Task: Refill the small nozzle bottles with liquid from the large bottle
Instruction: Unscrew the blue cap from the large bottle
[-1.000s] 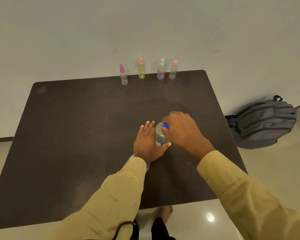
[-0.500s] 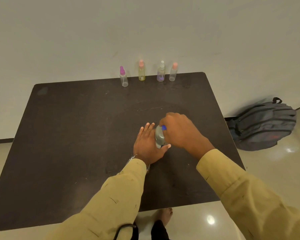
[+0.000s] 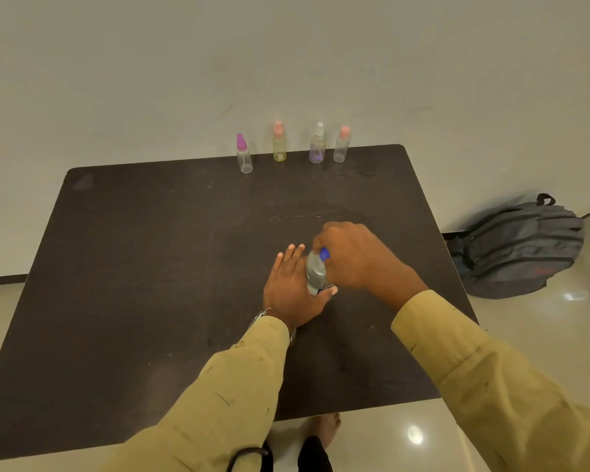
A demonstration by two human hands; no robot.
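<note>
The large clear bottle point(image 3: 315, 272) with a blue cap point(image 3: 324, 253) stands upright in the middle of the dark table point(image 3: 150, 267). My left hand point(image 3: 292, 289) wraps its body from the left, thumb across the front. My right hand point(image 3: 355, 257) is closed over the blue cap from above. Several small nozzle bottles line the far edge: a clear one with a purple top point(image 3: 244, 154), a yellow one with a pink top point(image 3: 279, 143), a purple-tinted one with a white top point(image 3: 317, 144), and a clear one with a pink top point(image 3: 341, 145).
A grey backpack point(image 3: 518, 248) leans against the wall on the floor to the right of the table. A pale wall point(image 3: 286, 63) rises directly behind the table's far edge. A bare foot point(image 3: 324, 427) shows below the near edge.
My right hand has stayed on the blue cap, shifting slightly over it. The left hand keeps its hold on the bottle's body. The view has tilted a little.
</note>
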